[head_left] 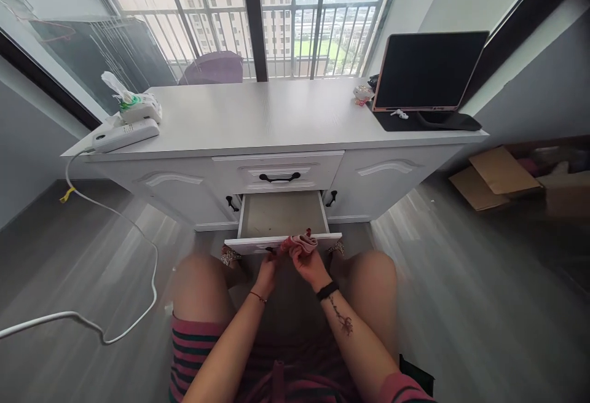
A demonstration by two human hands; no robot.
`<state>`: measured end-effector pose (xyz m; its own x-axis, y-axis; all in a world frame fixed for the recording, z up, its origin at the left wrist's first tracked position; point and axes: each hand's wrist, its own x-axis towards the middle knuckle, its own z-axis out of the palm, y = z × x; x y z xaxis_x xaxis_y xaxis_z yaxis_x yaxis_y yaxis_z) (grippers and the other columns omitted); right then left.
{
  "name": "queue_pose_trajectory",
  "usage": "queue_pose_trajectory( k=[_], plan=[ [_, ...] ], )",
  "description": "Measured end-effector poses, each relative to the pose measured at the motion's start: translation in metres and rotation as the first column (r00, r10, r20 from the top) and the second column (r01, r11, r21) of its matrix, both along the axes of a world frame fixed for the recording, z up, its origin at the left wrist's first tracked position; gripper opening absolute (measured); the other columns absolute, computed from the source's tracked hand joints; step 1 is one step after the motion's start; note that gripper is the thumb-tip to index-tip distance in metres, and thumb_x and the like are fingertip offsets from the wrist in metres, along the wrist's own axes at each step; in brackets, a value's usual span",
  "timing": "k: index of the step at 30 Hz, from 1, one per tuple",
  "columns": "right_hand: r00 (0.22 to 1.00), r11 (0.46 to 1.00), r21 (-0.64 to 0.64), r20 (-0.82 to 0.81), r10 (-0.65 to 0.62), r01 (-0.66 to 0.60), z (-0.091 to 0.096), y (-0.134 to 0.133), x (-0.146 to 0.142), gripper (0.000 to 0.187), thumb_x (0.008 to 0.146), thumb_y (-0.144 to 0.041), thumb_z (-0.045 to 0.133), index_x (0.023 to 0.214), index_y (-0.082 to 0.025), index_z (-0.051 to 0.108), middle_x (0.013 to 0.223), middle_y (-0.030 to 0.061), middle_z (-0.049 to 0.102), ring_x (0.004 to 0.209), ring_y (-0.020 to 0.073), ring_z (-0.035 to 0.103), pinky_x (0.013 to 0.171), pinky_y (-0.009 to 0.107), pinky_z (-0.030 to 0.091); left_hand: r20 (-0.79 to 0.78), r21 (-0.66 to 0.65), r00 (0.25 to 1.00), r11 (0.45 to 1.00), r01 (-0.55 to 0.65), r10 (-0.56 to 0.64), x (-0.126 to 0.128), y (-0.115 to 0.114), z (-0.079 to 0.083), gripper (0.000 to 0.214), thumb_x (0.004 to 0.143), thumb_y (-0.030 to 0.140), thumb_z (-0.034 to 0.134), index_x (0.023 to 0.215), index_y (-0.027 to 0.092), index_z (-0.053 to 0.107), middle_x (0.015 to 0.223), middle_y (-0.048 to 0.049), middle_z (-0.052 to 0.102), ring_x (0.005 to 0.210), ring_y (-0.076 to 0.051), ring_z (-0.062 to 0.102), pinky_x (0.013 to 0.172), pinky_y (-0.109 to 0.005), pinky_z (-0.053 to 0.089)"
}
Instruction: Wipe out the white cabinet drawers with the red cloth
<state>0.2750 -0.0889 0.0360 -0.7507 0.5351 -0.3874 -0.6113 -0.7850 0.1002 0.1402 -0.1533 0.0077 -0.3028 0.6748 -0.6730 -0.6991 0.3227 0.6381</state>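
Note:
A pink and red patterned cloth (299, 243), bunched and folded, is in my right hand (308, 266), whose fingers are closed around it. It overlaps the top edge of the pulled-out lower drawer (282, 211) from my side. My left hand (266, 273) is closed at the drawer front (246, 246), by the left end of its dark handle (271, 249) and the cloth's left edge. Whether those fingers grip the handle or the cloth, I cannot tell. The drawer's beige bottom shows a few small specks.
Above the drawer is a closed drawer (279, 172) in the white cabinet (258, 114). On top stand a monitor (431, 71), a tissue pack (138, 108) and a power strip (125, 135). Its cable (154, 268) crosses the floor. Cardboard boxes (502, 172) lie right. My knees flank the drawer.

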Motion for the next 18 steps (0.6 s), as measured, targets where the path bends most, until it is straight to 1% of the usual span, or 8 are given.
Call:
queue_pose_trajectory(
  k=[2, 5, 7, 9, 11, 13, 16, 18],
  plan=[
    [0.982, 0.988, 0.011, 0.109, -0.152, 0.151, 0.0, 0.011, 0.024, 0.011, 0.088, -0.013, 0.048, 0.084, -0.019, 0.057, 0.075, -0.0015, 0.062, 0.06, 0.0057, 0.059, 0.056, 0.011, 0.052, 0.035, -0.016, 0.999, 1.0, -0.013, 0.013, 0.0, 0.008, 0.003, 0.015, 0.076, 0.0, 0.065, 0.075, 0.014, 0.062, 0.072, -0.0035, 0.067, 0.079, -0.019, 0.069, 0.087, -0.034, 0.054],
    [0.876, 0.92, 0.089, 0.284, -0.39, 0.381, -0.003, 0.029, 0.055, 0.013, 0.083, -0.011, 0.05, 0.077, -0.021, 0.054, 0.066, -0.0044, 0.059, 0.052, 0.006, 0.054, 0.049, 0.012, 0.049, 0.07, -0.04, 0.996, 0.998, -0.051, 0.054, -0.003, 0.023, 0.006, 0.017, 0.08, 0.004, 0.067, 0.075, 0.016, 0.058, 0.081, -0.0055, 0.07, 0.078, -0.017, 0.07, 0.088, -0.037, 0.056],
    [0.808, 0.874, 0.122, 0.336, -0.483, 0.471, -0.007, 0.04, 0.068, 0.013, 0.08, -0.01, 0.051, 0.076, -0.022, 0.053, 0.063, -0.0059, 0.058, 0.05, 0.0057, 0.053, 0.046, 0.011, 0.046, 0.072, -0.06, 0.994, 0.995, -0.075, 0.079, -0.007, 0.034, 0.006, 0.02, 0.081, 0.002, 0.066, 0.072, 0.017, 0.056, 0.082, -0.0058, 0.069, 0.074, -0.015, 0.07, 0.087, -0.037, 0.057],
    [0.766, 0.842, 0.131, 0.359, -0.533, 0.524, -0.01, 0.049, 0.074, 0.014, 0.078, -0.009, 0.051, 0.077, -0.022, 0.053, 0.063, -0.0063, 0.06, 0.049, 0.0058, 0.054, 0.046, 0.012, 0.046, 0.064, -0.068, 0.992, 0.992, -0.102, 0.106, -0.011, 0.044, 0.004, 0.025, 0.081, -0.003, 0.065, 0.07, 0.017, 0.054, 0.078, -0.004, 0.068, 0.071, -0.013, 0.068, 0.086, -0.035, 0.058],
    [0.733, 0.821, 0.131, 0.387, -0.559, 0.556, -0.013, 0.053, 0.075, 0.016, 0.077, -0.008, 0.049, 0.079, -0.023, 0.055, 0.066, -0.0053, 0.063, 0.05, 0.0068, 0.056, 0.046, 0.013, 0.046, 0.059, -0.064, 0.989, 0.989, -0.129, 0.133, -0.015, 0.053, 0.002, 0.029, 0.08, -0.006, 0.064, 0.067, 0.017, 0.052, 0.073, -0.0015, 0.065, 0.069, -0.011, 0.067, 0.086, -0.032, 0.058],
    [0.71, 0.824, 0.119, 0.448, -0.543, 0.554, -0.016, 0.053, 0.071, 0.018, 0.078, -0.009, 0.047, 0.081, -0.022, 0.058, 0.07, -0.0034, 0.068, 0.052, 0.0081, 0.058, 0.046, 0.015, 0.046, 0.063, -0.058, 0.987, 0.987, -0.147, 0.151, -0.019, 0.061, -0.001, 0.032, 0.08, -0.006, 0.064, 0.065, 0.017, 0.049, 0.07, 0.0001, 0.063, 0.069, -0.01, 0.066, 0.088, -0.032, 0.058],
    [0.707, 0.891, 0.08, 0.578, -0.407, 0.448, -0.025, 0.046, 0.06, 0.017, 0.079, -0.011, 0.046, 0.079, -0.022, 0.059, 0.072, -0.001, 0.071, 0.051, 0.0102, 0.061, 0.04, 0.016, 0.041, 0.08, -0.057, 0.984, 0.986, -0.157, 0.162, -0.024, 0.074, -0.003, 0.033, 0.079, -0.006, 0.065, 0.064, 0.017, 0.048, 0.068, 0.0014, 0.061, 0.069, -0.011, 0.067, 0.09, -0.034, 0.058],
    [0.712, 0.928, 0.053, 0.625, -0.319, 0.369, -0.032, 0.037, 0.05, 0.015, 0.079, -0.012, 0.047, 0.075, -0.021, 0.058, 0.07, 0.0003, 0.071, 0.049, 0.0118, 0.061, 0.038, 0.017, 0.038, 0.099, -0.055, 0.982, 0.986, -0.157, 0.162, -0.028, 0.085, -0.004, 0.033, 0.079, -0.006, 0.066, 0.065, 0.018, 0.048, 0.067, 0.0018, 0.061, 0.069, -0.011, 0.068, 0.092, -0.036, 0.057]
  ],
)
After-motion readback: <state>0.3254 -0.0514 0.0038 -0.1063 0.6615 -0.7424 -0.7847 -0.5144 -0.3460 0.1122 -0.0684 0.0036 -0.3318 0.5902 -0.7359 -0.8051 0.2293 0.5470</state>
